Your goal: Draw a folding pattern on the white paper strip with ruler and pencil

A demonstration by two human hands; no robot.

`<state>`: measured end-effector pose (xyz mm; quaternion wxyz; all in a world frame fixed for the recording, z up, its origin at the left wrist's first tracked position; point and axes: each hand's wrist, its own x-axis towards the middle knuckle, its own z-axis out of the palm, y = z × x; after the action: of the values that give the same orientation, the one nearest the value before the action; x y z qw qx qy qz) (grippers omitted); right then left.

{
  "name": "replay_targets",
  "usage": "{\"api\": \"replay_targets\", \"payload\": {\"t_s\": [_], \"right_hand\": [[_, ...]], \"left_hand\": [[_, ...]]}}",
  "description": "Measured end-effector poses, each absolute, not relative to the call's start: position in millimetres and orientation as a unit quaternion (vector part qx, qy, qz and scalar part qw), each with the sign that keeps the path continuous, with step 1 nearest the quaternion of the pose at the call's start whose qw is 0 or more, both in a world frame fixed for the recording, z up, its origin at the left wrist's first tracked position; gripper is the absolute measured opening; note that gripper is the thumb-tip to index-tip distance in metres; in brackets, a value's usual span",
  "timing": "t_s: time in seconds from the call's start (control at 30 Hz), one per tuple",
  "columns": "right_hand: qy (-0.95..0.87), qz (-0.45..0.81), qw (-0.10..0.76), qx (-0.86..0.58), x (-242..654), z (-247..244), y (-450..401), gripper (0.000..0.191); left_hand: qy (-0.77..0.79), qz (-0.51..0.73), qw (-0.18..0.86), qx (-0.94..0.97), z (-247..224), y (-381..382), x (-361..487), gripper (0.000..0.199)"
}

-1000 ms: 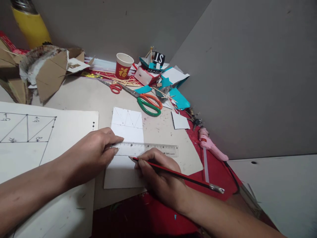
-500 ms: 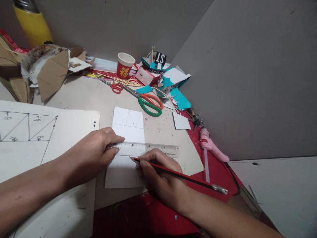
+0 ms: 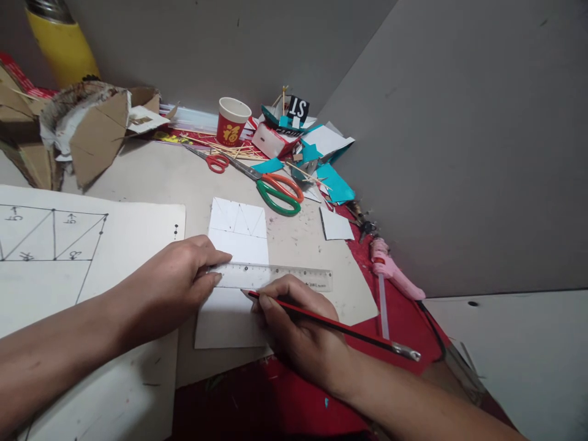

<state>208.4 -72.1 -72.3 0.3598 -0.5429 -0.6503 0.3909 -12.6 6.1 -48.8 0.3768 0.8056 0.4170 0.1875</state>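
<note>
Clearly, we are partway through marking up the white card [image 3: 245, 248], which lies flat on the table [image 3: 156, 165] in front of us. Done so far is its far end: slanting pencil strokes form a zigzag there, closed off by a straight line across the card. We see no such zigzag on the near portion, so that stretch appears unmarked; a thin dark line shows at the ruler's near edge, but we cannot tell whether it is drawn or just the edge itself.

Our left hand [image 3: 190, 269] holds the ruler [image 3: 248, 278] down across the card, thumb and forefinger narrowly apart on its end. Our right hand [image 3: 303, 327] pinches the pencil [image 3: 340, 329], its tip at that near edge; whether it touches the card we cannot tell.

To the left lies a large sheet [image 3: 142, 236] with a drawn figure of triangles. Beyond the card sit big scissors [image 3: 261, 188], smaller red scissors [image 3: 215, 164], loose sticks [image 3: 232, 151] and a paper cup [image 3: 231, 125]. A pink glue gun [image 3: 390, 269] rests at the right on red covering, and grey walls [image 3: 450, 135] meet in a corner behind.
</note>
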Motion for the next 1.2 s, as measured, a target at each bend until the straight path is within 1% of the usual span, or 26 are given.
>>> {"api": "replay_targets", "payload": {"t_s": [0.33, 0.5, 0.8, 0.93, 1.0, 1.1, 1.13, 1.2], "right_hand": [[-0.655, 0.374, 0.357, -0.551, 206.6, -69.4, -72.2, 0.019], [-0.654, 0.388, 0.355, -0.544, 206.5, -70.0, -72.0, 0.018], [-0.671, 0.37, 0.357, -0.535, 210.0, -74.2, -71.6, 0.016], [-0.659, 0.377, 0.376, -0.532, 209.9, -72.3, -72.7, 0.015], [-0.633, 0.399, 0.413, -0.519, 208.2, -69.0, -74.8, 0.013], [-0.605, 0.402, 0.495, -0.477, 206.8, -63.2, -77.3, 0.012], [-0.605, 0.385, 0.523, -0.461, 207.7, -61.5, -77.4, 0.015], [-0.617, 0.318, 0.572, -0.436, 212.9, -58.4, -75.1, 0.021]], "left_hand": [[0.413, 0.186, 0.381, 0.806, -47.3, 6.3, -12.1, 0.027], [0.411, 0.184, 0.38, 0.808, -46.6, 6.0, -12.2, 0.026], [0.41, 0.185, 0.373, 0.812, -48.1, 6.2, -12.9, 0.03], [0.416, 0.203, 0.386, 0.798, -52.0, 6.5, -13.0, 0.029], [0.434, 0.204, 0.431, 0.764, -54.0, 7.4, -13.1, 0.028], [0.472, 0.192, 0.577, 0.638, -53.3, 10.7, -14.6, 0.027], [0.476, 0.193, 0.614, 0.598, -51.6, 12.3, -15.6, 0.028], [0.474, 0.207, 0.647, 0.56, -46.1, 15.6, -18.1, 0.031]]}}
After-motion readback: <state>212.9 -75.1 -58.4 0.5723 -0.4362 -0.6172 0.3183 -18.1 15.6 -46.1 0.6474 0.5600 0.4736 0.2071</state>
